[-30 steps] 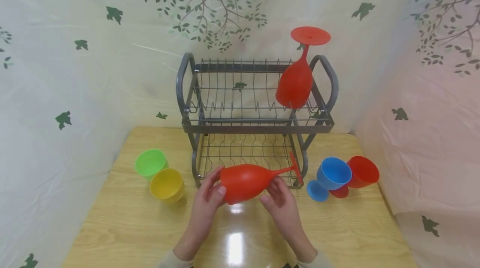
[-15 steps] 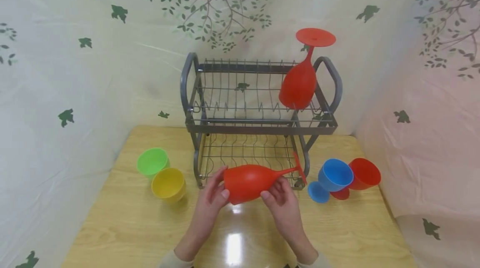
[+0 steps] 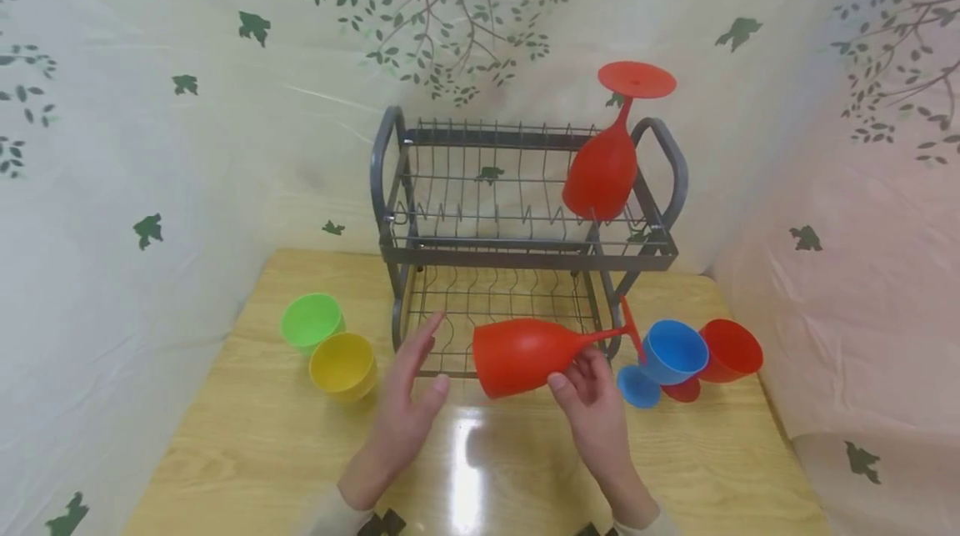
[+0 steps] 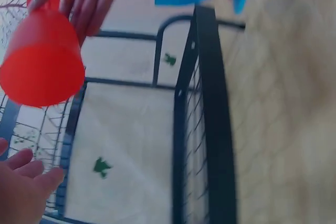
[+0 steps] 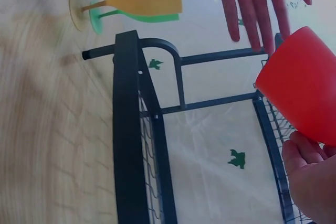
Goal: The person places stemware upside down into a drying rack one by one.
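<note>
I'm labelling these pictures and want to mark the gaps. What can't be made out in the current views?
Head: the inside of the upturned goblet on the rack, hidden by its own wall.
Head: the stem of the standing red goblet, behind the blue goblet.
Right wrist: the stem and foot of the held goblet, beyond the right edge.
Left wrist: part of the left hand, cut off by the frame edge.

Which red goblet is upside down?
The upper-rack goblet, foot uppermost. The right hand holds another goblet sideways; the table goblet beside the blue one stands upright.
</note>
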Demonstrator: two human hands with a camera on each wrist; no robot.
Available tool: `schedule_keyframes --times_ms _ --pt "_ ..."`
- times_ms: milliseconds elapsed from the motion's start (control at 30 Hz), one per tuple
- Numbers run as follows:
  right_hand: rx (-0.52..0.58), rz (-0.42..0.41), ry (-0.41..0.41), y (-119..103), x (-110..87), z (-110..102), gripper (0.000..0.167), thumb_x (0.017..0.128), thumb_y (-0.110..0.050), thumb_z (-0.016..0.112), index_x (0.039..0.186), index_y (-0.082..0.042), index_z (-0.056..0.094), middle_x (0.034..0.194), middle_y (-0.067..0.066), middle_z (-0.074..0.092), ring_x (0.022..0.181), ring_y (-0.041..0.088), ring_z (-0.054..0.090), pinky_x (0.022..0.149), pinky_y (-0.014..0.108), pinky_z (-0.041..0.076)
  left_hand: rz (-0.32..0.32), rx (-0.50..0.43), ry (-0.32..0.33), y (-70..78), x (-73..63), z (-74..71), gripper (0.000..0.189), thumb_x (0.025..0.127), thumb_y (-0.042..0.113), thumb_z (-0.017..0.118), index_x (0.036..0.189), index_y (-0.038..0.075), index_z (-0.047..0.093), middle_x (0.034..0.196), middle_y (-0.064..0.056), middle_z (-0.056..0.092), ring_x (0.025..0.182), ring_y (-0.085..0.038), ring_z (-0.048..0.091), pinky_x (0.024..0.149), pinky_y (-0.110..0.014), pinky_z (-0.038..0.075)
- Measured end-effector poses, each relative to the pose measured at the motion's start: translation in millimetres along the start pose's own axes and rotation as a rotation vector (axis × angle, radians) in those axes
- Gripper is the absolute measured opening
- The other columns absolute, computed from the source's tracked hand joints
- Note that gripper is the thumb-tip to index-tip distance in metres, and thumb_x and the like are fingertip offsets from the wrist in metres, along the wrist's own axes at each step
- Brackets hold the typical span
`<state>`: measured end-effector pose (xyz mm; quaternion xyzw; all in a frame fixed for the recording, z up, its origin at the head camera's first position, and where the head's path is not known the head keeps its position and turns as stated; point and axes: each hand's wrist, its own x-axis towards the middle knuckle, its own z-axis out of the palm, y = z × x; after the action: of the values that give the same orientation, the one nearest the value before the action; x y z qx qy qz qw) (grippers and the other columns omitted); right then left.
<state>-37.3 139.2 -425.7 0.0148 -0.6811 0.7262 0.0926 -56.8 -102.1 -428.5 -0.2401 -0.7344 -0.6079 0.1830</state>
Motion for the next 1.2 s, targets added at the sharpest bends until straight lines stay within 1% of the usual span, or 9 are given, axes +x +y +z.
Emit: schedule_keyframes --times_ms 67,133,333,500,567,700,867,967,1200 --pt "-0.015 -0.015 0.009 -3 0.8 -3 0.046 0.097 0.008 0.063 0.139 0.003 0.048 0.131 0.002 0.064 0.12 0.013 0.066 0.096 0.027 0.056 0.096 0.11 0.018 -0.2 7.8 -4.6 0.065 0.09 0.008 0.057 0.153 -0.003 0.043 0.16 -0.016 0.043 0.149 -0.033 0.039 0.123 -0.036 0.03" --pt "-0.037 -0.021 0.017 -6 1.5 -6 0.046 0.098 0.006 0.063 0.14 0.003 0.048 0.131 0.001 0.064 0.119 0.012 0.066 0.095 0.026 0.057 0.163 0.199 0.033 1.1 15.5 -10.0 0.067 0.087 0.009 0.058 0.151 -0.007 0.043 0.16 -0.018 0.042 0.149 -0.037 0.037 0.125 -0.038 0.027" --pt "-0.06 -0.024 0.027 -16 3.6 -11 0.046 0.099 0.004 0.063 0.142 0.003 0.047 0.131 0.0 0.065 0.12 0.011 0.066 0.094 0.026 0.057 0.269 0.394 0.069 6.9 35.7 -26.6 0.067 0.093 0.024 0.055 0.15 -0.01 0.042 0.162 -0.022 0.037 0.149 -0.048 0.03 0.127 -0.043 0.023" --pt "-0.042 -0.071 0.032 -22 5.3 -13 0.045 0.097 0.009 0.062 0.14 0.002 0.049 0.131 0.001 0.065 0.119 0.012 0.067 0.094 0.027 0.057 0.371 0.535 0.14 9.3 51.2 -36.7 0.067 0.1 0.036 0.051 0.149 -0.009 0.043 0.16 -0.026 0.039 0.149 -0.047 0.031 0.125 -0.055 0.023" --pt "-0.029 -0.09 0.031 -24 6.2 -14 0.045 0.097 0.01 0.061 0.139 0.0 0.05 0.131 0.003 0.065 0.119 0.014 0.067 0.094 0.028 0.057 0.397 0.586 0.162 10.3 56.5 -39.5 0.068 0.103 0.041 0.048 0.149 -0.009 0.043 0.159 -0.028 0.039 0.15 -0.046 0.031 0.124 -0.06 0.022" --pt "-0.018 -0.119 0.029 -29 7.9 -16 0.046 0.097 0.011 0.06 0.14 -0.002 0.051 0.132 0.007 0.064 0.12 0.017 0.066 0.094 0.028 0.058 0.386 0.678 0.171 12.1 62.8 -43.0 0.074 0.107 0.05 0.04 0.152 -0.008 0.04 0.16 -0.028 0.037 0.153 -0.042 0.028 0.124 -0.063 0.018" --pt "-0.039 -0.143 0.044 -36 10.1 -17 0.046 0.096 0.01 0.062 0.139 -0.005 0.053 0.132 0.008 0.064 0.118 0.019 0.066 0.093 0.028 0.058 0.312 0.77 0.126 14.0 65.6 -46.2 0.082 0.107 0.058 0.032 0.156 -0.008 0.035 0.164 -0.027 0.031 0.156 -0.036 0.02 0.125 -0.062 0.014" --pt "-0.035 -0.166 0.047 -41 11.8 -17 0.046 0.096 0.01 0.062 0.139 -0.004 0.053 0.132 0.009 0.064 0.118 0.022 0.067 0.093 0.028 0.058 0.276 0.807 0.099 14.0 66.4 -47.8 0.086 0.106 0.061 0.029 0.157 -0.008 0.032 0.165 -0.026 0.028 0.158 -0.035 0.016 0.126 -0.06 0.012" --pt "-0.019 -0.216 0.055 -51 17.3 -18 0.047 0.096 0.009 0.063 0.139 -0.005 0.053 0.133 0.012 0.063 0.118 0.024 0.066 0.093 0.028 0.058 0.23 0.855 0.063 13.8 66.5 -49.4 0.087 0.106 0.062 0.029 0.158 -0.008 0.028 0.169 -0.022 0.021 0.158 -0.034 0.013 0.127 -0.059 0.009"
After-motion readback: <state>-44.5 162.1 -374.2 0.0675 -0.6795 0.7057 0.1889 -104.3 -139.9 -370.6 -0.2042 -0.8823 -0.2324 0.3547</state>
